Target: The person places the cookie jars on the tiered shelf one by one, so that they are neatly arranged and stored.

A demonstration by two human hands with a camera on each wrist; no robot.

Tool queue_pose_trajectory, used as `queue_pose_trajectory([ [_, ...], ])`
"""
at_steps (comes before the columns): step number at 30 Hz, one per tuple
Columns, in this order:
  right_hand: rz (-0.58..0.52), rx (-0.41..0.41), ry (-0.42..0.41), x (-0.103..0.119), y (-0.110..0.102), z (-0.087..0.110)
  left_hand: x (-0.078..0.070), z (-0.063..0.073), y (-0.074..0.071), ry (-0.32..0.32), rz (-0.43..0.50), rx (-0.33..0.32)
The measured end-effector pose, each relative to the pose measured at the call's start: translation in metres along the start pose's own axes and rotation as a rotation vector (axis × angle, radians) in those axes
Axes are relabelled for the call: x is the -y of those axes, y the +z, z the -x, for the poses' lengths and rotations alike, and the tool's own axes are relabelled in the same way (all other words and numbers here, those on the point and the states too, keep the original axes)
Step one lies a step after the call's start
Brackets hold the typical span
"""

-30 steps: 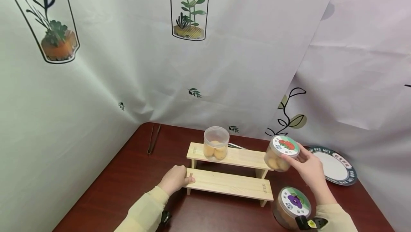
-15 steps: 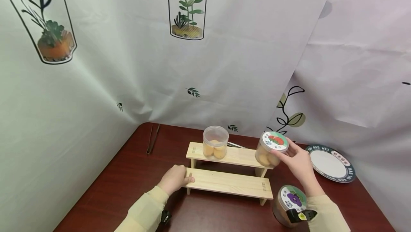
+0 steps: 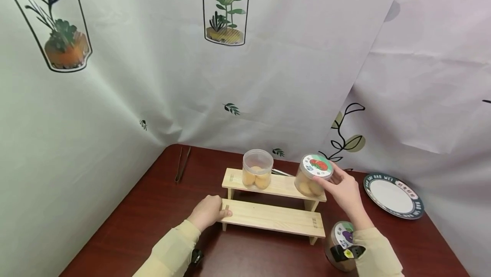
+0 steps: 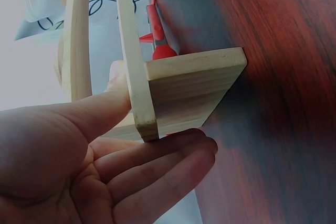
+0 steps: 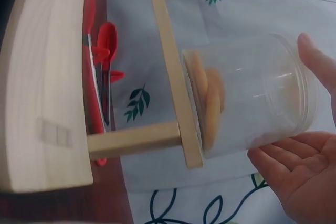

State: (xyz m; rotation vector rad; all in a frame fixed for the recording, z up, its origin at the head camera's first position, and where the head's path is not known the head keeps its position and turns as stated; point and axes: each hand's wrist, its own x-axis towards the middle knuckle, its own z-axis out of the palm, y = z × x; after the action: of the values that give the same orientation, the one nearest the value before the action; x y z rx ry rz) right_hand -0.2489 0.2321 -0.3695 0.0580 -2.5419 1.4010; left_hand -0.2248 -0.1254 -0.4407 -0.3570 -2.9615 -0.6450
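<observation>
My left hand (image 3: 207,212) holds the left end of the lower board (image 3: 268,218) of a two-tier wooden shelf. In the left wrist view the thumb lies on the board's upper side, with the fingers below. My right hand (image 3: 343,187) grips a clear plastic jar (image 3: 301,178) of round cookies by its tomato-labelled lid (image 3: 317,166). The jar stands upright at the right end of the upper board (image 3: 283,186); in the right wrist view the jar's base (image 5: 197,108) is right at that board. On the upper board's left part is a lidless jar (image 3: 258,162) with several cookies.
A jar with a purple-fruit label (image 3: 339,247) stands at front right, partly behind my right sleeve. Metal tongs (image 3: 183,166) lie at back left, an oval plate (image 3: 393,196) at right. Red-tipped utensils (image 5: 107,43) lie behind the shelf.
My right hand has carried the tomato-labelled jar left, from beyond the upper board's right end onto that board. The left hand has stayed on the lower board.
</observation>
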Motion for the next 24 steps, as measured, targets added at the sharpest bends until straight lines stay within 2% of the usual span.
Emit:
queue_pose_trajectory([
  [13,-0.035,0.046,-0.042,0.005,0.022,-0.005,-0.001,0.001,-0.001,-0.019,-0.006,0.006],
  [24,-0.048,0.059,-0.049,0.007,0.027,-0.004,0.000,0.001,0.000,-0.019,0.000,0.008],
])
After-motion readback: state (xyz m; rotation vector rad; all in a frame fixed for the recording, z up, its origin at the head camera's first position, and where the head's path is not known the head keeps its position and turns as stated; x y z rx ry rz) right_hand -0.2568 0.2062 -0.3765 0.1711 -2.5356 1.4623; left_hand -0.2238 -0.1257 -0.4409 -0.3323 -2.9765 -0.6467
